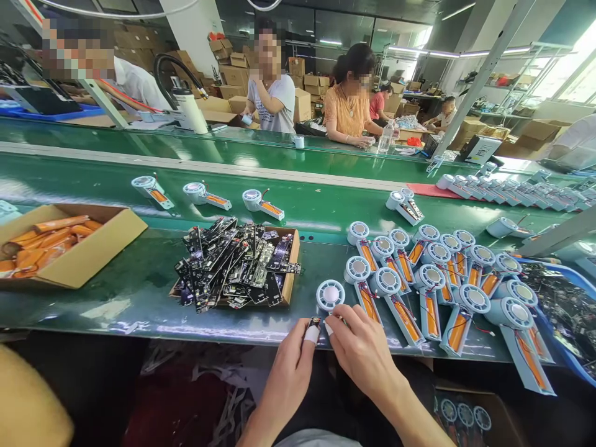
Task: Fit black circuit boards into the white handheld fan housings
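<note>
Apparently I am at a close fingertip step: my left hand (291, 354) pinches a small dark board (315, 321) between thumb and fingers, the grip narrow, with a white wrap (311, 334) around the thumb. My right hand (363, 341) bends inward just beside it, fingertips drawn near one another, a greenish bit (343, 320) showing among them; whether they grip it or merely touch it, I cannot tell.

As I judge it, the next move calls for small, steady finger work rather than reach, since both hands are close together at the front edge of the green bench (139, 304), and so thin a board likely wants a light hold.

Of the board I see only a short dark tip with a pale spot; my fingers hide the rest. Just beyond my hands is a pale blue fan unit (330, 294), its round, slotted head facing up around a silvery disc. Its lower part disappears behind my right hand, so I cannot say whether it touches the board. To the left, dark circuit boards (218, 261) lie heaped over a cardboard tray (294, 267); to the right, similar units (431, 277) crowd together, orange strips in their handles.
</note>
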Action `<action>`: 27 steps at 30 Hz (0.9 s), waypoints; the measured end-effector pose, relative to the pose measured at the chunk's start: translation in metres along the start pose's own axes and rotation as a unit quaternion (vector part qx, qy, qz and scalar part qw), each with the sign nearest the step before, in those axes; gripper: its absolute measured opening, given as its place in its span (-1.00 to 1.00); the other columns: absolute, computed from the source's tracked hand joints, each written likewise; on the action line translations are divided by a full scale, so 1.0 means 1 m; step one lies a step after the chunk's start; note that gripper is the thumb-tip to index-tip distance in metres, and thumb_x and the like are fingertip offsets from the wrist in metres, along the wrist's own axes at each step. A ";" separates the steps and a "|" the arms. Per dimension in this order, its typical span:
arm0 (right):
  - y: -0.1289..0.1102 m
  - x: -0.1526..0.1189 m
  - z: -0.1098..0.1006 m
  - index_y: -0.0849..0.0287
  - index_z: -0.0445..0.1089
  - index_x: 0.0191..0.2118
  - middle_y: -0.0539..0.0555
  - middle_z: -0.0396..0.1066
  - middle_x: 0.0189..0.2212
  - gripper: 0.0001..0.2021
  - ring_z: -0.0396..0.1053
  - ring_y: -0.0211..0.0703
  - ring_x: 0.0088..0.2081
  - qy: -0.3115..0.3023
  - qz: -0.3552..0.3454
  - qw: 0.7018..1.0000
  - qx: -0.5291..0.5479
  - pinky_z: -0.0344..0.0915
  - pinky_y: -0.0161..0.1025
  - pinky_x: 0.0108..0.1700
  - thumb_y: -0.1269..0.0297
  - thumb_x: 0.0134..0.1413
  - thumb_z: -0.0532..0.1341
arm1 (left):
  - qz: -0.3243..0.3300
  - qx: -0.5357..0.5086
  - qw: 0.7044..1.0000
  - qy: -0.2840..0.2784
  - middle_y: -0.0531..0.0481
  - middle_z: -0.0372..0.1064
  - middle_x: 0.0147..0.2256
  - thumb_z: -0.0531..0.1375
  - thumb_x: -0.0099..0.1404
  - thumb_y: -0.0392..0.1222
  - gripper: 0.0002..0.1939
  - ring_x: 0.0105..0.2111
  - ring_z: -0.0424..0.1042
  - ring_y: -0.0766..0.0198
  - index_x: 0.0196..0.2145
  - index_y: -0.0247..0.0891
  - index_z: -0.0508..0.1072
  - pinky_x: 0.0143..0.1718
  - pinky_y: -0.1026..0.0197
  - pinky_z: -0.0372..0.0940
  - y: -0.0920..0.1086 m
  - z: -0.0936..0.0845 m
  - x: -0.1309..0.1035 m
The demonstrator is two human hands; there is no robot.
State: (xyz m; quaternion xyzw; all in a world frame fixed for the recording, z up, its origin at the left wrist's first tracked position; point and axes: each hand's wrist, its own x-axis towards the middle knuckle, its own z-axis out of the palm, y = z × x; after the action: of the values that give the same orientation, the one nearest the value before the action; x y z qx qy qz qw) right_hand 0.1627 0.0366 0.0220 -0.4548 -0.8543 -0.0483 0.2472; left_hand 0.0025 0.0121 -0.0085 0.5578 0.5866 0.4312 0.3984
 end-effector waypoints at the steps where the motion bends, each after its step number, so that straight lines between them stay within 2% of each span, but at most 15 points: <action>1: -0.001 0.001 -0.001 0.14 0.43 -0.29 0.11 0.45 -0.28 -0.77 0.27 -0.12 -0.37 -0.005 0.000 1.000 -0.009 0.23 -0.22 -0.40 0.51 0.29 0.08 | 0.021 0.017 1.000 -0.005 -0.04 0.48 -0.36 0.05 0.39 -0.06 -0.75 -0.34 0.45 0.16 -0.30 -0.17 0.47 -0.29 0.19 0.35 0.002 0.001 0.002; 3: -0.002 0.004 -0.003 0.14 0.40 -0.35 0.10 0.42 -0.31 -0.80 0.25 -0.11 -0.38 -0.018 -0.008 0.999 -0.025 0.22 -0.20 -0.42 0.52 0.25 0.12 | 0.057 0.049 0.997 -0.012 -0.05 0.47 -0.38 0.02 0.41 -0.08 -0.71 -0.36 0.45 0.16 -0.35 -0.19 0.46 -0.29 0.18 0.35 0.004 0.003 0.005; 7: -0.004 0.008 -0.004 0.13 0.36 -0.40 0.08 0.39 -0.35 -0.83 0.24 -0.10 -0.38 -0.039 -0.012 0.998 -0.047 0.18 -0.17 -0.43 0.52 0.17 0.19 | 0.127 0.111 0.986 0.007 -0.02 0.42 -0.44 -0.01 0.46 -0.13 -0.68 -0.43 0.43 0.20 -0.38 -0.20 0.45 -0.38 0.22 0.32 0.000 0.002 0.006; 12: -0.010 0.011 -0.005 0.14 0.36 -0.44 0.06 0.38 -0.38 -0.81 0.26 -0.11 -0.39 -0.065 -0.012 0.996 -0.061 0.17 -0.16 -0.41 0.56 0.10 0.24 | 0.213 0.219 0.952 0.010 -0.03 0.43 -0.39 -0.05 0.45 -0.29 -0.72 -0.43 0.49 0.19 -0.20 -0.22 0.46 -0.40 0.22 0.34 -0.011 -0.001 0.000; 15: -0.011 0.013 -0.006 0.16 0.38 -0.44 0.05 0.39 -0.38 -0.81 0.30 -0.11 -0.38 -0.084 -0.003 0.995 -0.047 0.18 -0.18 -0.41 0.58 0.10 0.24 | 0.237 0.270 0.933 0.005 -0.04 0.44 -0.37 -0.07 0.45 -0.33 -0.71 -0.42 0.51 0.16 -0.13 -0.24 0.43 -0.43 0.21 0.33 -0.011 -0.004 -0.003; 18: -0.004 0.014 -0.007 0.16 0.44 -0.33 0.05 0.43 -0.31 -0.85 0.37 -0.14 -0.34 -0.107 0.022 0.994 0.029 0.24 -0.23 -0.34 0.55 0.17 0.23 | 0.256 0.285 0.924 -0.015 -0.04 0.45 -0.34 -0.09 0.47 -0.34 -0.71 -0.39 0.53 0.15 -0.09 -0.23 0.42 -0.43 0.20 0.33 -0.008 -0.010 -0.001; 22: 0.008 0.013 -0.008 0.14 0.47 -0.20 0.06 0.45 -0.22 -0.82 0.42 -0.15 -0.25 -0.112 0.045 0.983 0.135 0.31 -0.27 -0.23 0.55 0.23 0.19 | 0.253 0.260 0.929 -0.076 -0.02 0.45 -0.32 -0.09 0.47 -0.34 -0.70 -0.36 0.52 0.17 -0.14 -0.19 0.43 -0.38 0.22 0.35 -0.004 -0.020 0.007; 24: 0.012 0.012 -0.008 0.14 0.47 -0.18 0.07 0.45 -0.20 -0.81 0.43 -0.14 -0.22 -0.108 0.054 0.980 0.161 0.33 -0.26 -0.20 0.56 0.22 0.19 | 0.245 0.248 0.932 -0.096 -0.03 0.45 -0.30 -0.08 0.47 -0.34 -0.70 -0.34 0.52 0.18 -0.15 -0.18 0.44 -0.34 0.22 0.37 -0.004 -0.024 0.011; 27: 0.016 0.009 -0.008 0.15 0.45 -0.05 0.10 0.45 -0.15 -0.74 0.44 -0.11 -0.19 -0.106 0.055 0.976 0.181 0.35 -0.24 -0.19 0.56 0.22 0.19 | 0.240 0.226 0.937 -0.115 -0.02 0.46 -0.28 -0.05 0.47 -0.32 -0.71 -0.32 0.51 0.20 -0.15 -0.17 0.46 -0.30 0.25 0.38 -0.004 -0.027 0.015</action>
State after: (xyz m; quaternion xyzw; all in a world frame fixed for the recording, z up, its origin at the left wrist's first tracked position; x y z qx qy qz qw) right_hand 0.1740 0.0501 0.0307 -0.4510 -0.8441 0.1688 0.2357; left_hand -0.0251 0.0254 -0.0041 0.8032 0.4676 0.3025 0.2114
